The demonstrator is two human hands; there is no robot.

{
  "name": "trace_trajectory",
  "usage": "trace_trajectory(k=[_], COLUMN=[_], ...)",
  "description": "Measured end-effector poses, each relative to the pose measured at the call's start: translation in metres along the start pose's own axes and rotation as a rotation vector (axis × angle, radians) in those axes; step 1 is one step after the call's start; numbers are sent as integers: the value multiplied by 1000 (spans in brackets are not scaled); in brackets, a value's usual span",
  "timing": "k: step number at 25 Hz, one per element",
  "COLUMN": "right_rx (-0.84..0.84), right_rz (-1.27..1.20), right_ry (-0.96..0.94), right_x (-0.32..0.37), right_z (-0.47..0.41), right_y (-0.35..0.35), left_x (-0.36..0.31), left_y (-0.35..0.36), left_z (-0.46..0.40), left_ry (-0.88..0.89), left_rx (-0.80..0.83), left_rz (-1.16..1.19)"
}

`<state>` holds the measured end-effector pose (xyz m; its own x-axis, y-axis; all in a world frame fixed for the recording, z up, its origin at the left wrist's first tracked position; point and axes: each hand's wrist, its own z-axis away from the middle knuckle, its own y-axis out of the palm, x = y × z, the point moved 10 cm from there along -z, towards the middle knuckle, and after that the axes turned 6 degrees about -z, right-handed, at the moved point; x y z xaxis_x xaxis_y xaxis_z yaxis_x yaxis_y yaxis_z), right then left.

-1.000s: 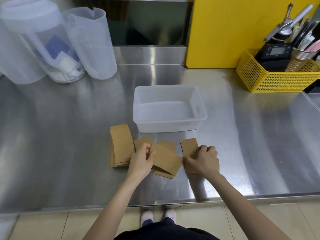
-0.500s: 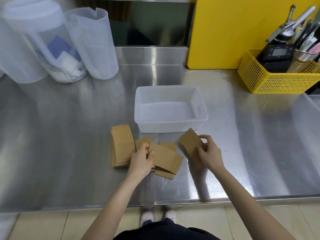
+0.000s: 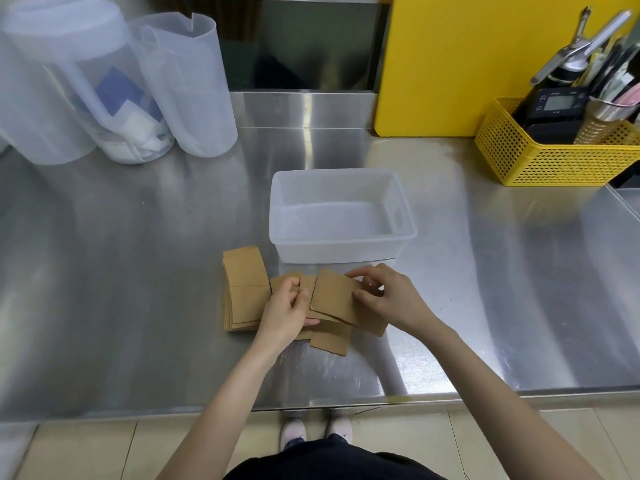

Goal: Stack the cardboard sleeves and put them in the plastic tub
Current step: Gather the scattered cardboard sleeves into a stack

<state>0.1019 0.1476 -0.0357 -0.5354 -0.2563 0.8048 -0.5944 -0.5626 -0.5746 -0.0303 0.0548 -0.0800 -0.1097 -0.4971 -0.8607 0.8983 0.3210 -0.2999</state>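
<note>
Centrally on a steel counter (image 3: 138, 271): clear plastic tub (image 3: 341, 251), holding nothing. Just in front, touching or nearly so: neat stack of cardboard sleeves (image 3: 244, 289), loose sleeves (image 3: 329, 336) beside. Right hand (image 3: 388, 299), fingers pinched on one flat sleeve (image 3: 334, 297). Left hand (image 3: 287, 310), curled, gripping the loose ones' edge.

I see a steel surface (image 3: 104, 271) carrying all items. At far left stand three translucent jugs (image 3: 194, 88); the middle one holds blue and white scraps. A yellow board (image 3: 450, 64) leans upright at the back. At far right I note a yellow basket (image 3: 554, 164) holding a black timer (image 3: 554, 105), a metal cup (image 3: 604, 116) and utensils. Tiled floor (image 3: 86, 448) shows below the edge.
</note>
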Motion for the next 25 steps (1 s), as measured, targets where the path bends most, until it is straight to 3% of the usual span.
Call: trace_trajectory(k=[8, 16, 22, 25], right_rx=[-3, -104, 172, 189], right_rz=[65, 10, 145, 203], right_ry=[-45, 31, 239, 320], right_x=[12, -5, -37, -45], right_z=[-7, -21, -25, -25], right_y=[15, 0, 51, 61], left_x=[-4, -10, 1, 6], left_y=[4, -37, -78, -89], left_z=[0, 2, 7, 9], left_ry=[48, 94, 72, 68], left_rx=[-2, -138, -275, -311], left_rz=[17, 46, 120, 160])
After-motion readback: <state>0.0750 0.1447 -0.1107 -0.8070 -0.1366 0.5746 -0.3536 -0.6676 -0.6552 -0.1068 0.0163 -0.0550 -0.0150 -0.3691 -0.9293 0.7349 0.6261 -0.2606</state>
